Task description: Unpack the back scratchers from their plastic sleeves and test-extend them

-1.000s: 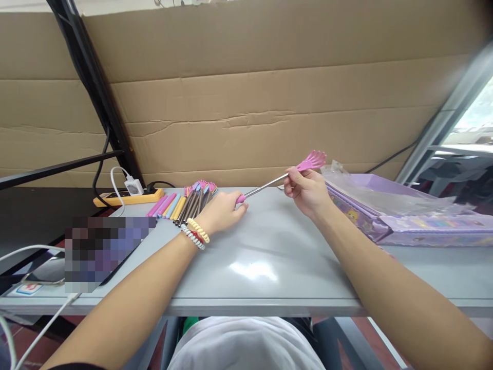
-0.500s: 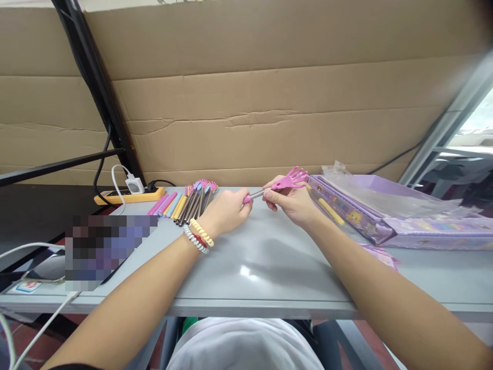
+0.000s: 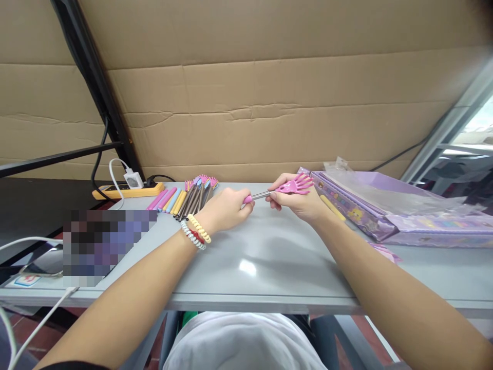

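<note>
As you span it with both hands, the pink hand-shaped plastic scratcher with a silver metal rod (image 3: 295, 186) lies over the glossy grey tabletop (image 3: 269, 272).
Your left hand (image 3: 225, 209) closes around its pink handle end; your right, thumb and fingers drawn together (image 3: 306, 204), pinches the rod just below the head. You seem to be working the rod lengthwise; the next move likely calls for aligned grips. Brown-rodded scratchers (image 3: 195, 201) lie beside your left hand, a printed lilac box (image 3: 435, 237) beyond your right.

Forearms (image 3: 127, 290) angled inward; left fingers (image 3: 247, 208) curled, right fingers (image 3: 283, 199) pinched.
</note>
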A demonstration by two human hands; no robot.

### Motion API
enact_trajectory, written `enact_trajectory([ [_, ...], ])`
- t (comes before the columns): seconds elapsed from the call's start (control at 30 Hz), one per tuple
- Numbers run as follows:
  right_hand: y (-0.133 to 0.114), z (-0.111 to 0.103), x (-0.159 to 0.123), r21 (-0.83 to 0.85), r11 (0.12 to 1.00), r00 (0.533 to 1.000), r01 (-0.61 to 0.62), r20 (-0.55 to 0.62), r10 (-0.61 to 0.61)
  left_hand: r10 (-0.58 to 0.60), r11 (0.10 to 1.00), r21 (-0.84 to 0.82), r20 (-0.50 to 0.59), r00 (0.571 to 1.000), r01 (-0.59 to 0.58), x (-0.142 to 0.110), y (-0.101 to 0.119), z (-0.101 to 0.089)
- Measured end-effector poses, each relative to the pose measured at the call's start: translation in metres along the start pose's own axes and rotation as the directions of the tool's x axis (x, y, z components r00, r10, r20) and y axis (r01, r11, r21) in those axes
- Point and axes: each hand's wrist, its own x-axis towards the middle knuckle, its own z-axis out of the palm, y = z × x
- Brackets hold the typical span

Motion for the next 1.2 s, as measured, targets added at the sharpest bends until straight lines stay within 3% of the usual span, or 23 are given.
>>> enact_trajectory([
  [0.37, -0.004, -0.01, 0.001, 0.017, 0.998, 0.998, 0.055, 0.027, -0.055, 0.03, 0.99, -0.135, 0.029, 0.999, -0.026, 0.002, 0.004, 0.001],
  [0.8, -0.019, -0.017, -0.001, -0.011, 1.0, 0.999, 0.028, 0.041, -0.028, 0.072, 0.984, -0.167, 0.033, 0.997, -0.066, 0.005, 0.01, -0.002],
  [1.1, 0.012, -0.011, 0.005, 0.039, 0.999, 0.99, -0.028, 0.139, 0.023, -0.002, 0.996, -0.088, 0.057, 0.998, 0.007, 0.002, -0.004, -0.003],
  [1.2, 0.016, -0.005, 0.007, 0.019, 0.999, 0.992, 0.032, 0.123, -0.034, -0.016, 0.997, -0.078, 0.048, 0.999, 0.02, 0.001, -0.005, -0.002],
])
